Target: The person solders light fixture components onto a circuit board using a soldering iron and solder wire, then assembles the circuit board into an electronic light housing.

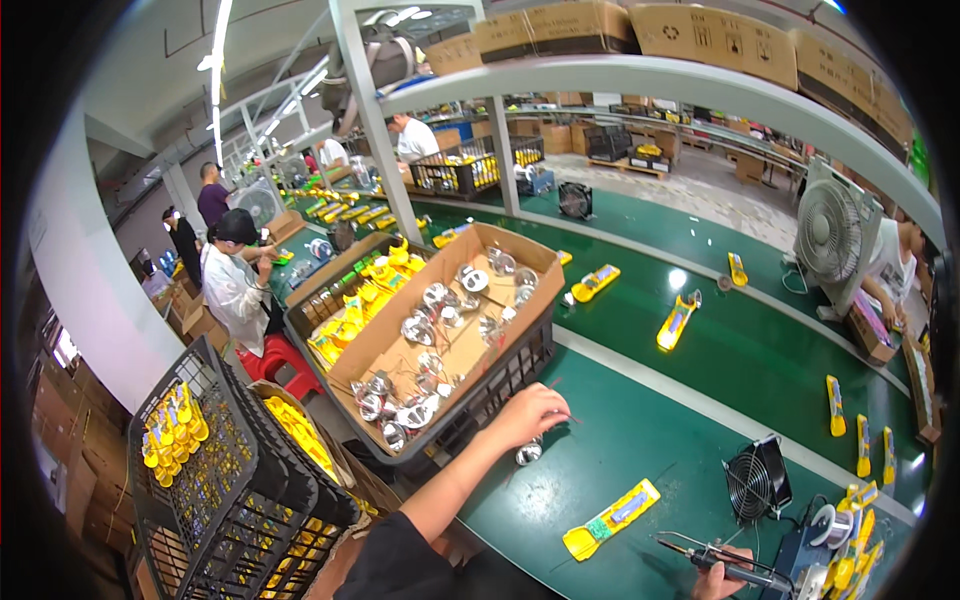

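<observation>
— What does the left hand (527, 410) carry? 
— A small silver reflector cup (528, 452), shiny and round, hanging just under the fingers, close beside the black crate (500, 385).

— And the right hand (722, 580)? 
— A dark-handled soldering iron (712, 556), lying nearly level, tip pointing left, well right of that crate.

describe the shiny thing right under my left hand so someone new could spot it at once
Start at the big cardboard tray of silver reflector cups sitting in a black crate at the left edge of the green bench. Just beyond its near right corner, the left hand reaches over the bench, and one silver reflector cup sits just below it. It alone lies outside the tray, on the green surface.
</observation>
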`<state>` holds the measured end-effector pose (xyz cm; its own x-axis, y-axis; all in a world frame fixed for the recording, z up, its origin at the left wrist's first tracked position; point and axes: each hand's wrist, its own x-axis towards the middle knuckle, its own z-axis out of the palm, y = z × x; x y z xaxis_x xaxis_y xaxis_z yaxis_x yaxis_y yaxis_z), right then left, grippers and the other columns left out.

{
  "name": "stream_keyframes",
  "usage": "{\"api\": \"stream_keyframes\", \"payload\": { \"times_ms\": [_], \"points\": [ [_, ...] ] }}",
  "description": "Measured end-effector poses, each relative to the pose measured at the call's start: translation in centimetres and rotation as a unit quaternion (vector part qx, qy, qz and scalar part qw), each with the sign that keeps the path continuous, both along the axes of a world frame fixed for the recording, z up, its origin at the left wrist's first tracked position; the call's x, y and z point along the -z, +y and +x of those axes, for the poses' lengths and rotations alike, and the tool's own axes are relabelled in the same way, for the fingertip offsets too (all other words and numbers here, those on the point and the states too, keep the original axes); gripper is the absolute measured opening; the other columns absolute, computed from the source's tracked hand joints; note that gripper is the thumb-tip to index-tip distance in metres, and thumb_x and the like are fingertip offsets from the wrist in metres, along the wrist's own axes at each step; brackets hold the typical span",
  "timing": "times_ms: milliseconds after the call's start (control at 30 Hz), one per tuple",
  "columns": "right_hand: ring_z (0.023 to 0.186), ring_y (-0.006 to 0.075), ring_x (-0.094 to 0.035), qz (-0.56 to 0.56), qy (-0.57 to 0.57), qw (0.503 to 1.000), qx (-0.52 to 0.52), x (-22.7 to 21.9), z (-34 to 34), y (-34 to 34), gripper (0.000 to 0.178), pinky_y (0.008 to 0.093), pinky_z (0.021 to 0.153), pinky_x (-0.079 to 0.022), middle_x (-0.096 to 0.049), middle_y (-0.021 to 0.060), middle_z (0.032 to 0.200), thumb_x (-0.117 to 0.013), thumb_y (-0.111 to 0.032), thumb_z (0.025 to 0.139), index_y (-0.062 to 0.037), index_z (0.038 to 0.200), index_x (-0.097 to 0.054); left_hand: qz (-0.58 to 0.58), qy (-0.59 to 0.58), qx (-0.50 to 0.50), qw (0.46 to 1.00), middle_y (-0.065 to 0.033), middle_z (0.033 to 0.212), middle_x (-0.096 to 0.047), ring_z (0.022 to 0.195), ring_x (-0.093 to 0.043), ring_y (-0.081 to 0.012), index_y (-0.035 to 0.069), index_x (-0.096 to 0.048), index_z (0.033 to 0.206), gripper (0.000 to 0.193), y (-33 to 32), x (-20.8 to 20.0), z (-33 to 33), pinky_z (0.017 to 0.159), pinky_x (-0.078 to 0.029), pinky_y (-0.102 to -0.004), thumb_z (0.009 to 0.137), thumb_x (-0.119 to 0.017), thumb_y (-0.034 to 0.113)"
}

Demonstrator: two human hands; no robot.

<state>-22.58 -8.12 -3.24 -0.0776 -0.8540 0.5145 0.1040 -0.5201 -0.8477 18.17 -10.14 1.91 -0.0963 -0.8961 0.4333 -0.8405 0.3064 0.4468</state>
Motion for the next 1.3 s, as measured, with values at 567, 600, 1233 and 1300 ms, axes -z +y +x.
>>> {"api": "stream_keyframes", "payload": {
  "times_ms": [567, 600, 1233, 1300],
  "points": [
    [0.053, 0.0120, -0.044, 0.004, 0.014, 0.999, 0.033, -2.2, 0.5, 1.2, 0.042, 0.0253, 0.049, -0.037, -0.047, 0.0060, 0.070, -0.063, -0.038, 0.068, -0.0004, 0.078, -0.046, 0.169, 0.317, -0.099, 0.928, -0.0073, 0.071, -0.056, 0.053, -0.053, -0.0123, 0.003, -0.060, 0.081, 0.010, 13.1, 2.2, -13.8, 0.050, -0.043, -0.0236, 0.078, -0.059, 0.012],
    [0.053, 0.0119, -0.044, 0.021, 0.027, 0.999, 0.013, -2.8, 0.8, 1.0, 0.041, 0.0248, 0.048, -0.037, -0.048, 0.0061, 0.069, -0.063, -0.036, 0.068, 0.0000, 0.078, -0.047, 0.189, 0.329, -0.086, 0.921, -0.0073, 0.071, -0.056, 0.053, -0.053, -0.0123, 0.003, -0.060, 0.081, 0.010, 13.2, 2.6, -14.1, 0.050, -0.043, -0.0236, 0.078, -0.059, 0.012],
    [0.039, 0.0207, -0.050, -0.115, 0.288, 0.939, -0.151, -5.4, 4.8, 1.5, 0.030, 0.0291, 0.046, -0.047, -0.050, 0.0070, 0.048, -0.061, -0.027, 0.066, -0.0006, 0.062, -0.048, 0.018, 0.275, -0.196, 0.941, -0.0067, 0.088, -0.054, 0.053, -0.049, -0.0120, 0.004, -0.058, 0.062, 0.011, 12.0, 2.3, -16.8, 0.048, -0.042, -0.0229, 0.058, -0.068, 0.000],
    [0.039, 0.0207, -0.050, -0.101, 0.313, 0.930, -0.163, -5.7, 4.8, 1.9, 0.034, 0.0291, 0.047, -0.047, -0.049, 0.0067, 0.046, -0.062, -0.030, 0.065, -0.0012, 0.052, -0.049, 0.018, 0.279, -0.196, 0.940, -0.0063, 0.088, -0.054, 0.052, -0.048, -0.0122, 0.004, -0.057, 0.062, 0.012, 11.9, 2.3, -16.7, 0.048, -0.041, -0.0229, 0.058, -0.068, 0.000]
  ]
}}
